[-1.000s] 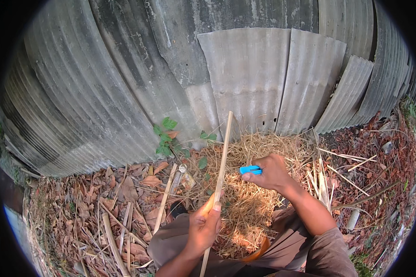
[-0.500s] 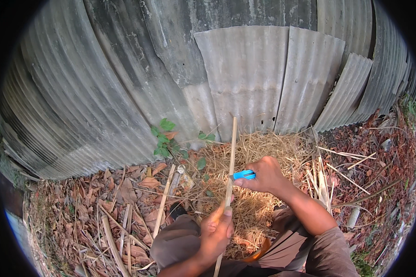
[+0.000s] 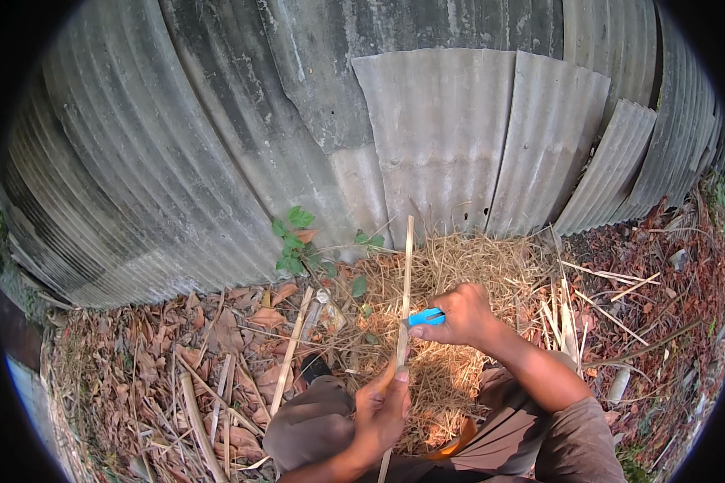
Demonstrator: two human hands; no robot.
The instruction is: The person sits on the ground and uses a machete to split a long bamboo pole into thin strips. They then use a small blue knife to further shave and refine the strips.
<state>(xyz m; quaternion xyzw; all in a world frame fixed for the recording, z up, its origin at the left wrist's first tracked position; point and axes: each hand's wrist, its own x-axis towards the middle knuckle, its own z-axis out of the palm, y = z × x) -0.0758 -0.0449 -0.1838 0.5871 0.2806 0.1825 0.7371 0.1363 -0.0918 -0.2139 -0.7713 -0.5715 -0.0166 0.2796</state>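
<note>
A long, thin bamboo strip [image 3: 407, 266] stands out in front of me, running from my lap toward the metal wall. Near its lower part my left hand [image 3: 381, 409] is closed around it, thumb along the strip. My right hand [image 3: 463, 312] grips a blue-handled utility knife [image 3: 428, 317] from the right side. The knife's short blade meets the strip a little above my left hand; how deep it sits cannot be seen. Below the left hand, the strip's end passes out at the bottom edge. Pale straw-like shavings [image 3: 451, 362] lie beneath my hands.
A corrugated metal fence [image 3: 447, 137] rises ahead. Dry leaves [image 3: 234, 322] and bamboo pieces [image 3: 292, 352] litter the left side; split strips [image 3: 568, 322] lie to the right. A green plant [image 3: 294, 241] grows by the fence. Something orange [image 3: 459, 441] shows between my legs.
The strip and both hands sit slightly lower in the picture, and the view has shifted a little. The knife is slightly closer to my left hand along the strip. Both grips are unchanged.
</note>
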